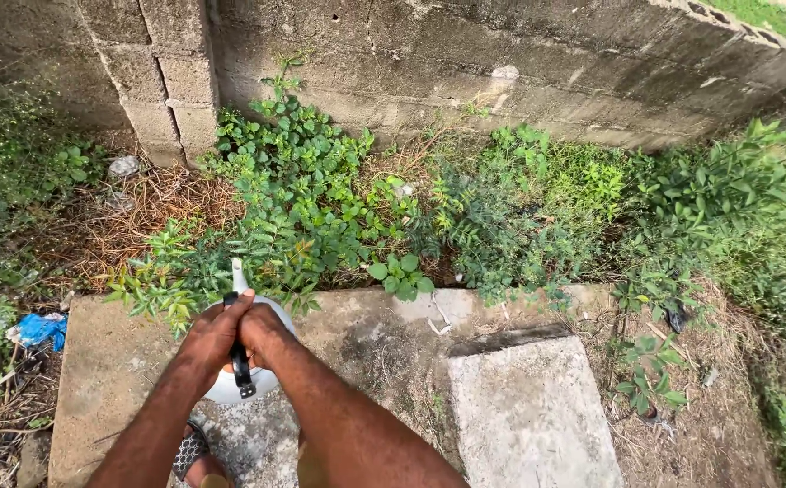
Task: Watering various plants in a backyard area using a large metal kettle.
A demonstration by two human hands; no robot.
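Both of my hands clasp a white hand sprayer (223, 387) with a black trigger handle, held low over a concrete slab (122, 352). My left hand (212, 339) wraps the top from the left. Pressed against it from the right, my right hand (264, 336) covers the handle. The sprayer's white nozzle (238, 274) sticks up past my fingers and points at the green leafy weeds (302, 208) growing just beyond the slab's far edge. Most of the sprayer body is hidden under my hands.
A rough block wall (429, 63) runs along the back behind the weeds. A lighter concrete cover (528, 416) lies on the slab at right. Blue plastic litter (40, 330) and dry stalks lie at left. My sandalled foot (192, 452) shows below.
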